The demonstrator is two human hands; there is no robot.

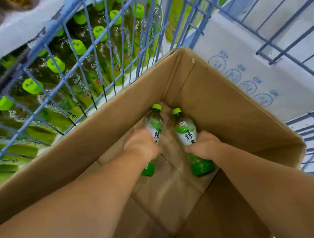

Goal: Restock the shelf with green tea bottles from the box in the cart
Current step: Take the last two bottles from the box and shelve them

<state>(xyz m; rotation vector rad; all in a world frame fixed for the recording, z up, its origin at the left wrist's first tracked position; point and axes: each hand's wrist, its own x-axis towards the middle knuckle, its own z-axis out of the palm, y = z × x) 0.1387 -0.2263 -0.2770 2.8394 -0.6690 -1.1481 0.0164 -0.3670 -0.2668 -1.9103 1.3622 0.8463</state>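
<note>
while both reach into the box (215,102): left hand (142,146) grips left bottle (155,123), right hand (204,146) grips right bottle (186,133); caps beyond fingers, bases wristward.

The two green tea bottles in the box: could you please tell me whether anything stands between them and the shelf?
Yes: the cardboard box's wall and the cart's blue wire side both stand between the green tea bottles and the shelf.

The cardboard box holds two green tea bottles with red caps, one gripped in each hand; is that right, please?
Not quite: the head view shows green caps, not red. The left hand and right hand each grip one bottle in the cardboard box.
</note>
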